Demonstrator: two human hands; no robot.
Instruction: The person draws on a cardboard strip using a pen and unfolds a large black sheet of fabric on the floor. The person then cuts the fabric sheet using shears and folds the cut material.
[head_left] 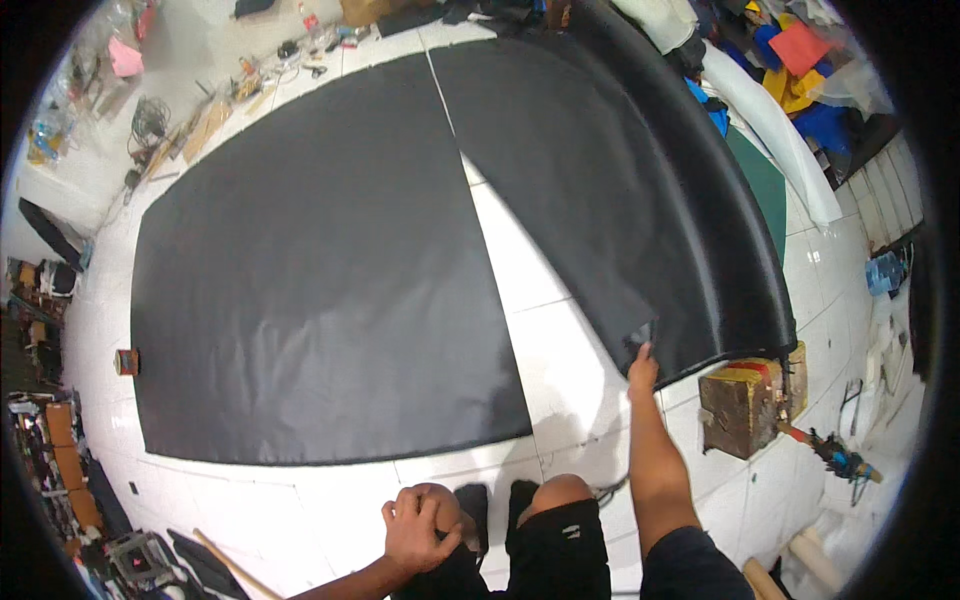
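Observation:
My right hand (642, 368) is closed on the near corner of a black sheet (600, 200), where a small fold rises past my fingers. Its far side curves up into a thick black roll (690, 180). A separate cut black sheet (320, 270) lies flat on the left, lightly wrinkled. Between the two sheets a wedge-shaped gap of white floor widens toward me. My left hand (415, 525) rests on my left knee, its bent fingers apart and nothing in it.
A worn wooden block (738, 412) stands by the roll's near end. Near the left sheet's edge is a small can (126, 362). Loose tools and a coiled cable (150, 118) lie at the far left. Colourful scraps (800, 60) and a white roll (765, 125) are at the far right.

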